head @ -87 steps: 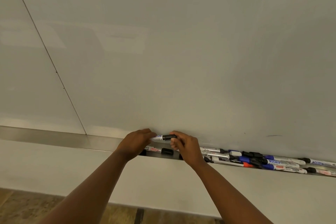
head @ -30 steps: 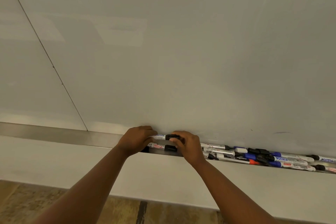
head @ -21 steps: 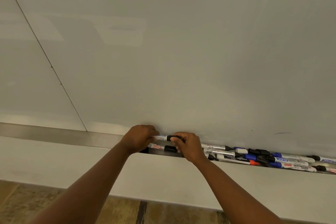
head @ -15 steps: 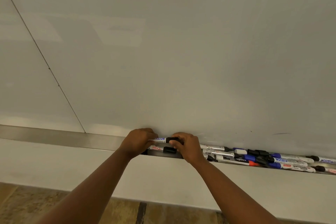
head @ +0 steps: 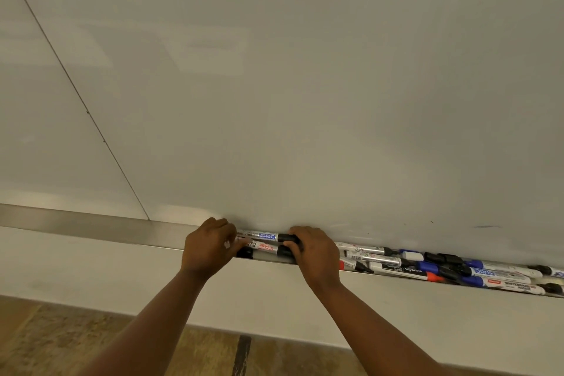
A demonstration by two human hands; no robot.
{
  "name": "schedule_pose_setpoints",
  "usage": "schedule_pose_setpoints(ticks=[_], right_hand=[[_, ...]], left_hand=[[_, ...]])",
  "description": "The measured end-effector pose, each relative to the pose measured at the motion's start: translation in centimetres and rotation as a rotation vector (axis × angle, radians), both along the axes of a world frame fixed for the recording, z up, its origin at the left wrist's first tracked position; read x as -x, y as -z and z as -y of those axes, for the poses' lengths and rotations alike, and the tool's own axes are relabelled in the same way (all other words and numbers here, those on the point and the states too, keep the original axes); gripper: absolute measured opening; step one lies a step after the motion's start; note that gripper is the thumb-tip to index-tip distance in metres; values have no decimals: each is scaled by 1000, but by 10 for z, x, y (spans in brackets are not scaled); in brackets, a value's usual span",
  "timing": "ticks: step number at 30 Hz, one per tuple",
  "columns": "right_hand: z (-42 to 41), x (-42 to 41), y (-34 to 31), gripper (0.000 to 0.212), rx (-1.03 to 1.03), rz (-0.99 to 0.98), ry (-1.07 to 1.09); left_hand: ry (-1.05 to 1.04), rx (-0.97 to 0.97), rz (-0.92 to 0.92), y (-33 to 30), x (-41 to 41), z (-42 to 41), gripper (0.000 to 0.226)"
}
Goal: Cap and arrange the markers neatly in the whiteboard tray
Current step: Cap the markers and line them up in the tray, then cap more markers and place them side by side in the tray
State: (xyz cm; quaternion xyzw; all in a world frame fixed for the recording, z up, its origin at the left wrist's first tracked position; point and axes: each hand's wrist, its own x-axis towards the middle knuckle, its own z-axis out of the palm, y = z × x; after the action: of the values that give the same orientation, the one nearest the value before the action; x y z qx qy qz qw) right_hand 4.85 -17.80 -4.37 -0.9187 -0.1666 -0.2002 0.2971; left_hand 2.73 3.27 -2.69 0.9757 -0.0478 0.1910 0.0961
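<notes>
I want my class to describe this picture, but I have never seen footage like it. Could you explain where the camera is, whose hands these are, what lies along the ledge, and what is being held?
The camera sits on a person's head, looking forward and down, so the two bare arms reaching in from below are that person's own. In front is a whiteboard with a metal tray along its bottom edge. The left hand and the right hand are on the two ends of a white marker with blue lettering, the right one at its black cap. Another marker with red lettering lies just in front of it. Further right, a loose pile of markers with black, blue and red caps fills the tray, some crossing each other, not yet lined up.
</notes>
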Motion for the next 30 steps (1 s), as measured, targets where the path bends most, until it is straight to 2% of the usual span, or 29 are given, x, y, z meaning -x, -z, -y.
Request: schedule_pose_setpoints(ticks=[4, 6, 9, 12, 15, 17, 20, 23, 25, 27, 30], right_hand=[[-3, -2, 2, 25, 56, 55, -45], [-2, -3, 2, 29, 54, 79, -53], [2, -4, 2, 27, 30, 82, -63], [9, -7, -3, 29, -18, 36, -89], [25, -11, -12, 34, -67, -118, -169], [41, -14, -20, 28, 9, -202, -199], [61, -16, -33, 17, 170, -266, -151], [66, -11, -40, 24, 407, -346, -110], [61, -6, -40, 31, 540, -360, -70], [55, -2, -39, 33, 584, -361, -30], [50, 5, -38, 20, 627, -336, 1]], left_hand=[[-121, -74, -123, -4, 2, 18, 51], [-174, -90, -222, -7, 1, 23, 52], [-215, -80, -275, -11, 1, 28, 51], [-217, -79, -278, -10, -1, 31, 48], [-214, -60, -266, -10, 0, 33, 47], [-204, -1, -231, -9, 3, 34, 48], [-152, 124, -76, -3, 6, 34, 43], [-97, 223, 48, -5, 10, 40, 31], [-59, 322, 29, -11, 10, 50, 32], [-37, 442, -29, -14, 9, 62, 35], [1, 621, -111, -15, 7, 76, 33]])
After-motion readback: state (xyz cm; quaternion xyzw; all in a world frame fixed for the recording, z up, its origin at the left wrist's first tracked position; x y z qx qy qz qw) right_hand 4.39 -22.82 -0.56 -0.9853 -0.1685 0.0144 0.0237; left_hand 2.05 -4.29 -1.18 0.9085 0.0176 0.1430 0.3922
